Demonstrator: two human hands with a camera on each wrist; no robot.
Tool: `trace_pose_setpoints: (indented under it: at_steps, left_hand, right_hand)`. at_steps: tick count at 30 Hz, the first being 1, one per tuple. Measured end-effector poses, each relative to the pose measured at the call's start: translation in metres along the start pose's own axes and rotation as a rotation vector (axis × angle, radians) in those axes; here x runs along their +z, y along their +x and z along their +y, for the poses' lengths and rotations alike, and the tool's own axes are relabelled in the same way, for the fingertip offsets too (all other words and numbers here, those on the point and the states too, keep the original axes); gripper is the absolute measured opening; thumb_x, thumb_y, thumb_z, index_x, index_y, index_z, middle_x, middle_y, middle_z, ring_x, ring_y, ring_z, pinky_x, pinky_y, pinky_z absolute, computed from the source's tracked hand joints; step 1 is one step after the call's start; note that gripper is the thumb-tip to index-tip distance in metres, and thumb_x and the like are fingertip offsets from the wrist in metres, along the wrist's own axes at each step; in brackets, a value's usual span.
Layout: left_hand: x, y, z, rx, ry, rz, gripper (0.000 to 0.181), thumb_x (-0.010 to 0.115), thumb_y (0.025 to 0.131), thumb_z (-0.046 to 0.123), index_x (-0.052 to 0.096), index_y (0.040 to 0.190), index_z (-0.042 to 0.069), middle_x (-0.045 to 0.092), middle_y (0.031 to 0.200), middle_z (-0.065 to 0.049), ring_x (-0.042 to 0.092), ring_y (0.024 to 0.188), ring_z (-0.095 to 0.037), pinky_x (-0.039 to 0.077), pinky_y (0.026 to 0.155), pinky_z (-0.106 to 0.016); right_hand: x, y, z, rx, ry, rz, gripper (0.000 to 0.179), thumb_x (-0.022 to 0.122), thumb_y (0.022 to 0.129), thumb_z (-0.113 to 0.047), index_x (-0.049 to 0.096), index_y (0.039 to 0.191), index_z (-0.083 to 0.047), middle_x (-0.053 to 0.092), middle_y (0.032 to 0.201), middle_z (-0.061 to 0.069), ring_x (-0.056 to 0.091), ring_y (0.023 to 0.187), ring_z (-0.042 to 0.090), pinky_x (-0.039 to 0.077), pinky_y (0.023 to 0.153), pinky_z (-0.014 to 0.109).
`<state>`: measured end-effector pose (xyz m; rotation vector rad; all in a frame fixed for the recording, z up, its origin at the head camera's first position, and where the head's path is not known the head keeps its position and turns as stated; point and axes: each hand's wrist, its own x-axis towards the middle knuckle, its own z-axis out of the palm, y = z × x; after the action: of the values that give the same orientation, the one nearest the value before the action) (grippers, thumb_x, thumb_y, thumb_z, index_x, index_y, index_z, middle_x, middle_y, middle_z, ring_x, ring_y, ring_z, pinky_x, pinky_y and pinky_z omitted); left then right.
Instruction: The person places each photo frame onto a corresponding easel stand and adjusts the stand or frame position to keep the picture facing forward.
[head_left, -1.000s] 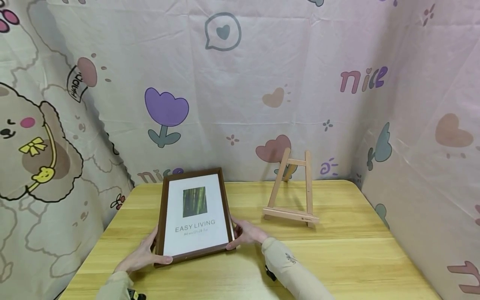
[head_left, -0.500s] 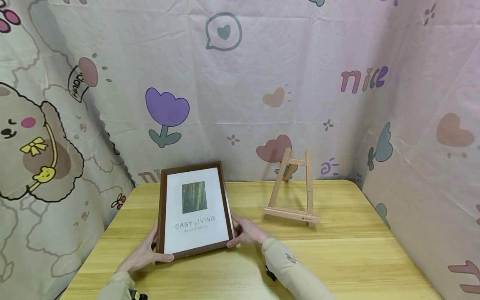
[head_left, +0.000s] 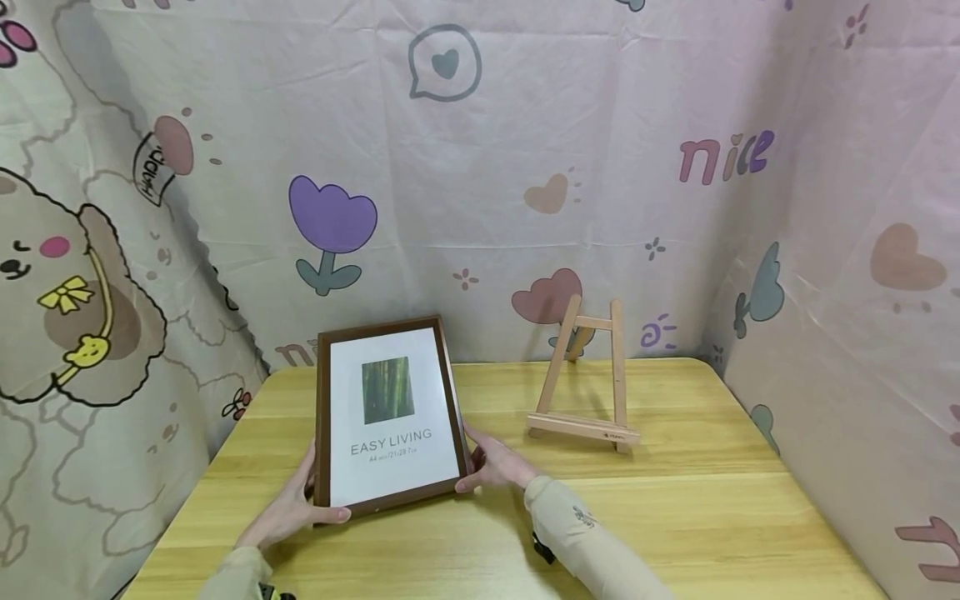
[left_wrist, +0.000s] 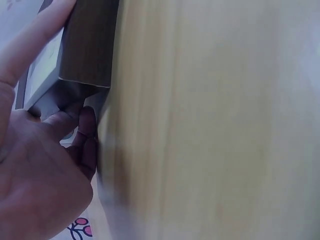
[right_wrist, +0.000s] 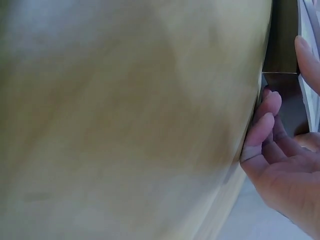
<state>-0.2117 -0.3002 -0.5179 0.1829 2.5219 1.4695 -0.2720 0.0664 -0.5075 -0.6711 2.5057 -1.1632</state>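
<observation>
A brown picture frame (head_left: 322, 417) with a white "EASY LIVING" insert leans back on the left half of the table, its top edge raised. My left hand (head_left: 288, 504) grips its lower left corner, thumb on the front face and fingers curled at the side and behind. At the lower right corner my right hand (head_left: 491, 462) holds the frame the same way, with the thumb over the front edge. The left wrist view shows curled fingers (left_wrist: 87, 120) under the frame's corner (left_wrist: 87, 50). In the right wrist view, fingertips (right_wrist: 270, 104) tuck beneath the opposite corner (right_wrist: 282, 40).
A small wooden easel (head_left: 583, 425) stands to the right of the frame, near the back of the table. The light wood table (head_left: 675, 517) ends at a printed cloth backdrop (head_left: 465, 167), which also hangs along both sides.
The picture frame's top edge has risen and tipped further up, and its bottom edge has shifted slightly away from me. Both hands keep their hold. The easel has not moved.
</observation>
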Motion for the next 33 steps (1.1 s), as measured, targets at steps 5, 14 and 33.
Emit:
trace_pose_setpoints:
  at_steps: [5,14,33]
  left_hand:
    - [0.003,0.0,0.002,0.03,0.018,0.026,0.144,0.089,0.073,0.019,-0.027,0.156,0.01,-0.019,0.164,-0.029,0.002,0.148,-0.06,0.009,0.116,-0.076]
    - [0.01,0.001,0.013,0.036,0.099,0.058,0.146,0.091,0.072,0.024,-0.028,0.155,0.007,-0.017,0.163,-0.033,0.0,0.148,-0.061,0.011,0.115,-0.076]
    - [0.025,0.004,0.03,-0.007,0.102,0.132,0.142,0.092,0.07,0.024,-0.017,0.158,0.001,0.002,0.16,-0.042,0.024,0.143,-0.062,0.032,0.115,-0.068]
  right_hand:
    - [0.001,0.0,0.0,0.004,0.006,0.018,0.115,0.089,0.073,-0.015,0.016,0.162,-0.011,0.066,0.093,0.007,0.059,0.078,0.011,0.054,0.071,0.024]
    - [-0.003,-0.003,0.0,0.001,0.041,0.071,0.117,0.089,0.071,-0.008,0.017,0.162,-0.012,0.065,0.091,0.006,0.059,0.075,0.012,0.054,0.07,0.023]
    - [-0.014,-0.017,0.005,-0.046,0.068,0.168,0.111,0.087,0.074,-0.007,0.018,0.161,-0.007,0.062,0.103,0.011,0.059,0.07,0.013,0.054,0.064,0.024]
